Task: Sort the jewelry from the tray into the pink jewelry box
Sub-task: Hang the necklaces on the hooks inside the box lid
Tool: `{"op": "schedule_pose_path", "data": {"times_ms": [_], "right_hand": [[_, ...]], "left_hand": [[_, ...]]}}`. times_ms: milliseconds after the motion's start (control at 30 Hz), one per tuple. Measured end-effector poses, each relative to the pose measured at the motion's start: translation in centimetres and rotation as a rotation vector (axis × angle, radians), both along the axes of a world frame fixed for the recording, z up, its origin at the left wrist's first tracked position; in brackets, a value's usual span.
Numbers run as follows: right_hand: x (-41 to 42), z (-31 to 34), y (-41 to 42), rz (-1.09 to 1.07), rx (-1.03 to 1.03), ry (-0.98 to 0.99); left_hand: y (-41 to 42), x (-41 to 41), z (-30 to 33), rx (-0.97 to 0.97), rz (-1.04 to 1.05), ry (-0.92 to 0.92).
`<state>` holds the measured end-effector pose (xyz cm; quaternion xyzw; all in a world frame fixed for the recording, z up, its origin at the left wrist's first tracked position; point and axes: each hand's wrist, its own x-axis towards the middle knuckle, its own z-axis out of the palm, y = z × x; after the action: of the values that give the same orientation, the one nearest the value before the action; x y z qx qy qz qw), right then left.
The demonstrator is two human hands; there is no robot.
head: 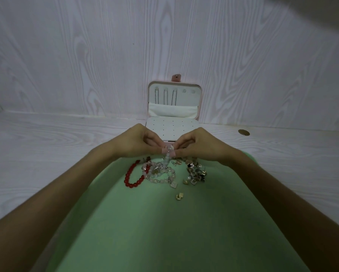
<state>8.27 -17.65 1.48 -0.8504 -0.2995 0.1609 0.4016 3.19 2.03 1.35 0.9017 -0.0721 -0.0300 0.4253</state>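
Note:
A green tray [164,228] lies in front of me with jewelry piled at its far end. A red bead bracelet [132,176] lies at the left of the pile, pale pink and clear bead bracelets [160,173] in the middle, and a heap of earrings [195,172] at the right. A single small gold earring [179,196] lies apart, nearer to me. My left hand [137,143] and my right hand [196,144] meet above the pile, and both pinch the top of a pale bead bracelet [167,157] that hangs down to the pile. The pink jewelry box [173,107] stands open just beyond my hands.
The box lid leans against the white wood-grain wall [86,55]; its white insert shows hooks and a pocket. A perforated white earring panel [170,128] covers the box base. The white table has a round cable hole [243,132] at the right.

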Motion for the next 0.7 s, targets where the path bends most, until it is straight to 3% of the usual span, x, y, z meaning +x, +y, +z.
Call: {"op": "schedule_pose_path", "data": {"times_ms": [133,367,700], "right_hand": [[-0.1,-0.5,-0.5,-0.012,0.1,0.113],[0.0,-0.7,-1.1,-0.042,0.087,0.103],[-0.3,0.3,-0.9,-0.069,0.281,0.18]], "left_hand": [[0.2,-0.1,0.4,-0.036,-0.015,0.001],[0.3,-0.3,0.0,-0.058,-0.032,0.074],[-0.5,-0.7,0.3,-0.047,-0.039,-0.088]]}}
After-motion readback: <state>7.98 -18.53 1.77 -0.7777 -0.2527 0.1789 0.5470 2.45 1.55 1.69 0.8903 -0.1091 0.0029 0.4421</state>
